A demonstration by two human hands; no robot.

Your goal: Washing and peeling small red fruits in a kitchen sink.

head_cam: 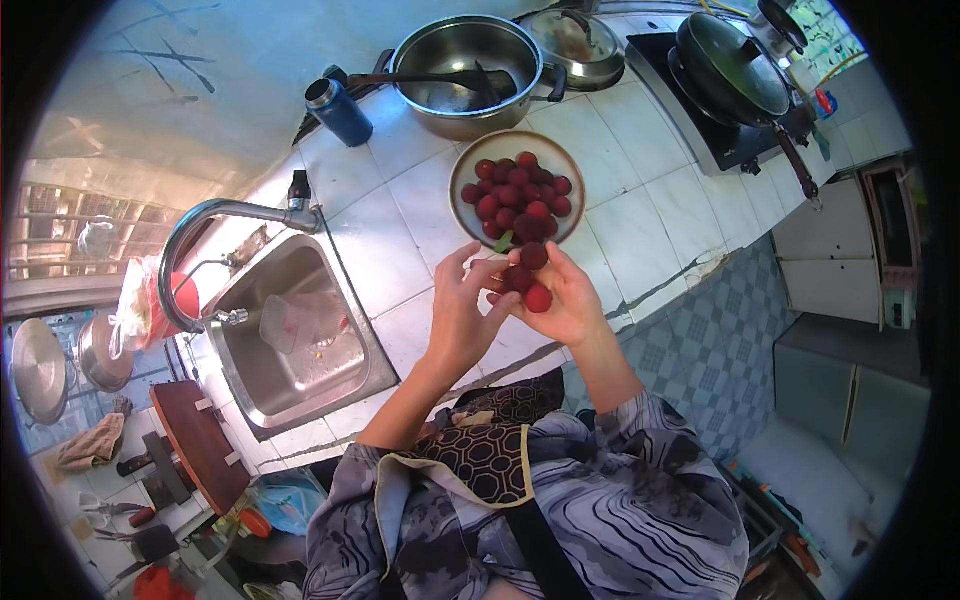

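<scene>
Several dark red bayberries rest in my right hand, whose palm is turned up with the fingers curled round them. From the other side, the thumb and forefinger of my left hand close on a darker bayberry in the same cluster. Some fingertips are hidden behind the fruit. Just beyond both hands, a round plate with a brown rim stands on the white tiled counter. It carries a heap of bayberries and a small green leaf at its near edge.
Left of my hands is a steel sink with a clear plastic container and a curved faucet. A blue bottle and a steel pot with a spatula stand behind. A wok sits on the cooktop.
</scene>
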